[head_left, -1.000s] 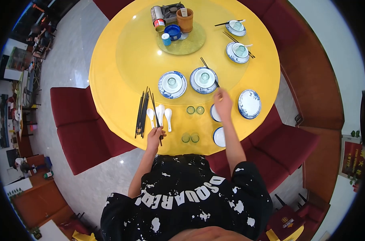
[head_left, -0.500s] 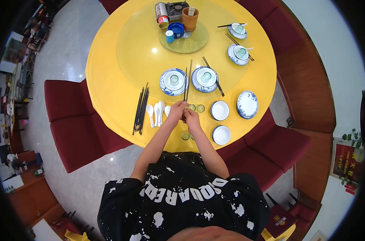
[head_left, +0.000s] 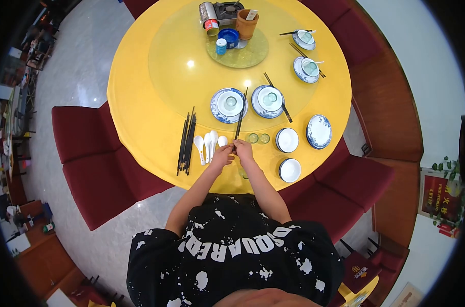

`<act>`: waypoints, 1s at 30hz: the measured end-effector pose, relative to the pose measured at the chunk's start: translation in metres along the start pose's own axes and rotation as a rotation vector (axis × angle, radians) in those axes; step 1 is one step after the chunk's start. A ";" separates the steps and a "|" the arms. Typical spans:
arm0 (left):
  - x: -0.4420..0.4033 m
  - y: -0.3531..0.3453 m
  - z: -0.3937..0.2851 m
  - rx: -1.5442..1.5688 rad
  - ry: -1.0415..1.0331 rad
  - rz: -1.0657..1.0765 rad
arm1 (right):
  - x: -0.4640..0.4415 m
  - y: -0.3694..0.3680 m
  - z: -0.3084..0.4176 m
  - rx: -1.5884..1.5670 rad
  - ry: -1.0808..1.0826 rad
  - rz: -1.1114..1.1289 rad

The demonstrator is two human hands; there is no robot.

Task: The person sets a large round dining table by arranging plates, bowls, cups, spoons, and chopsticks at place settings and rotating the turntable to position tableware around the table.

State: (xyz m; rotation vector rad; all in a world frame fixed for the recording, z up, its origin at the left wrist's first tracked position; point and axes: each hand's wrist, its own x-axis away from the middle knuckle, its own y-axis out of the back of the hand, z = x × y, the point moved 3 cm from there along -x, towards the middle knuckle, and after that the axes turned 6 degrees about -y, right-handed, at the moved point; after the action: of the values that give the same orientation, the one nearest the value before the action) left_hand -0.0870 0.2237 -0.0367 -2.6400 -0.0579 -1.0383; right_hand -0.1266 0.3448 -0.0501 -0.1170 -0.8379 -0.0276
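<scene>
A pair of black chopsticks (head_left: pixel 241 116) points away from me, the two sticks close together. My right hand (head_left: pixel 243 150) is closed around their near end. My left hand (head_left: pixel 222 156) meets it there, thumb and fingertips pinching at the chopstick ends, its lower fingers loosely curled. Just beyond, the chopsticks' far part passes the right rim of a blue-and-white plate (head_left: pixel 217 113), which carries a white bowl and a glass cup (head_left: pixel 231 101). White spoons (head_left: pixel 213 143) lie left of my hands, beside more black chopsticks (head_left: pixel 186 143). Small green glasses (head_left: pixel 253 138) stand to the right.
Another place setting has a plate (head_left: pixel 258 109) with chopsticks on its right. White bowls (head_left: pixel 287 139) and stacked plates (head_left: pixel 319 131) stand at the right. A glass turntable (head_left: pixel 176 66) bears a stove (head_left: pixel 227 11), a wooden pot (head_left: pixel 246 26) and a blue bowl (head_left: pixel 229 37). Red chairs (head_left: pixel 104 163) flank the table.
The two chopsticks, spread apart before, now lie together. My hands have drawn slightly toward me, and the left one has lowered a little. The view has shifted slightly.
</scene>
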 end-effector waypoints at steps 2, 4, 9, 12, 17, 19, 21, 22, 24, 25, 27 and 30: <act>-0.008 0.000 0.012 0.082 0.066 -0.024 | -0.005 -0.002 -0.003 0.062 0.027 -0.037; -0.009 -0.005 0.011 0.179 0.050 -0.019 | -0.006 -0.003 -0.002 0.112 0.051 -0.085; -0.018 -0.015 0.009 0.460 0.050 -0.052 | -0.005 -0.002 0.013 0.531 0.282 -0.263; -0.032 -0.016 0.013 0.497 0.069 -0.031 | -0.006 -0.003 0.014 0.597 0.291 -0.311; -0.035 -0.026 0.002 0.540 0.031 -0.078 | -0.002 0.002 0.010 0.626 0.270 -0.293; -0.039 -0.026 0.003 0.538 0.025 -0.067 | 0.003 -0.001 0.013 0.612 0.261 -0.254; -0.043 -0.025 0.003 0.546 0.019 -0.043 | 0.001 -0.001 0.013 0.661 0.294 -0.285; -0.043 -0.024 0.004 0.555 0.015 -0.009 | -0.002 0.000 0.010 0.688 0.309 -0.299; -0.042 -0.025 0.002 0.575 0.004 0.062 | -0.006 0.002 0.007 0.617 0.266 -0.283; -0.035 -0.024 -0.003 0.568 0.031 0.023 | -0.002 0.001 0.008 0.576 0.288 -0.305; -0.017 -0.022 -0.014 0.559 0.050 -0.063 | -0.001 -0.001 0.008 0.497 0.306 -0.318; 0.013 0.002 -0.014 0.347 -0.006 -0.136 | 0.000 0.004 -0.017 0.454 0.257 -0.316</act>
State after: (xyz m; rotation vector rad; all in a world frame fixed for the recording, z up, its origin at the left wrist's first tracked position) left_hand -0.0866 0.2172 -0.0187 -2.3493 -0.3884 -0.9620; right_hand -0.1133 0.3465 -0.0614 0.4388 -0.5815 -0.1454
